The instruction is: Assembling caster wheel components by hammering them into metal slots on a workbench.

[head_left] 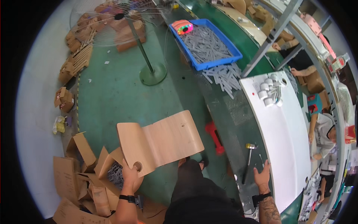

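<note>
Your left hand [129, 175] grips a curved wooden panel [160, 142] by its lower edge, near a round hole, and holds it above the green floor [112, 97] and an open cardboard box [97, 168]. Your right hand [262, 174] rests open and flat on the table [238, 123], just beside a hammer [248, 158].

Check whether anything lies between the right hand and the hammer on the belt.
Nothing visible does. The right hand rests open on the dark belt, and the hammer lies just to its left with only bare belt between them.
</note>
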The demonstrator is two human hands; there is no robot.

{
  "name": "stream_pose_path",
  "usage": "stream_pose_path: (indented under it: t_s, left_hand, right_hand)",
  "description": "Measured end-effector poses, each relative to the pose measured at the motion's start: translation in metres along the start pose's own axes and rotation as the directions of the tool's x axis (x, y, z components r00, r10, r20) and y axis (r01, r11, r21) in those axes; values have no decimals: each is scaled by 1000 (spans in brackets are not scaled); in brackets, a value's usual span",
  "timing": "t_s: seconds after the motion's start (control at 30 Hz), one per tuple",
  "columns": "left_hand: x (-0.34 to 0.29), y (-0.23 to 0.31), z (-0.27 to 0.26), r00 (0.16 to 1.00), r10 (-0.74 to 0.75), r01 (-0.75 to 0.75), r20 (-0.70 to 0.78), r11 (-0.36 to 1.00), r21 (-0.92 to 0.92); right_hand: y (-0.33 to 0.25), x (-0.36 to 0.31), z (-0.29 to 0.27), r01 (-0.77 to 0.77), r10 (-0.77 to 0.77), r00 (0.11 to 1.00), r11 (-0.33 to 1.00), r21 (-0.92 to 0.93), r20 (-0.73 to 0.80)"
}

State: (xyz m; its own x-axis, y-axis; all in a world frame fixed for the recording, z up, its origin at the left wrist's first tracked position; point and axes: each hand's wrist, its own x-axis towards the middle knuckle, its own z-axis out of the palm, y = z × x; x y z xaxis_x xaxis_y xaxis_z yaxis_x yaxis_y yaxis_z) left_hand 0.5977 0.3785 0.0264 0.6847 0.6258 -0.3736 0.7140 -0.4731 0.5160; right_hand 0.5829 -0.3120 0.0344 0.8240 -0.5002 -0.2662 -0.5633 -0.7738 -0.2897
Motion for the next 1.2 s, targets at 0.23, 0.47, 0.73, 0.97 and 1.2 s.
stream_pose_path:
  t_s: [0.23,0.47,0.73,0.97,1.2]
  left_hand:
    - [-1,-41,-18,999,19,-20,43,1000,11]
    - [-24,24,-60,983,138,-69,-117,882,467]
    - [-71,-1,64,373,335,-511,865,852,-110]
    - [-63,41,80,212,118,-501,970,865,4]
    - [-52,56,77,166,-71,-420,983,897,136]
  right_hand:
    - [31,-64,-6,92,-105,987,990,-108,-124]
    - [-75,-149,19,223,-399,787,895,386,471]
    - [-71,-251,80,156,-273,805,954,257,527]
    - [-149,-247,-22,-426,261,646,903,55,717]
    - [-94,-286,36,-434,54,747,795,424,662]
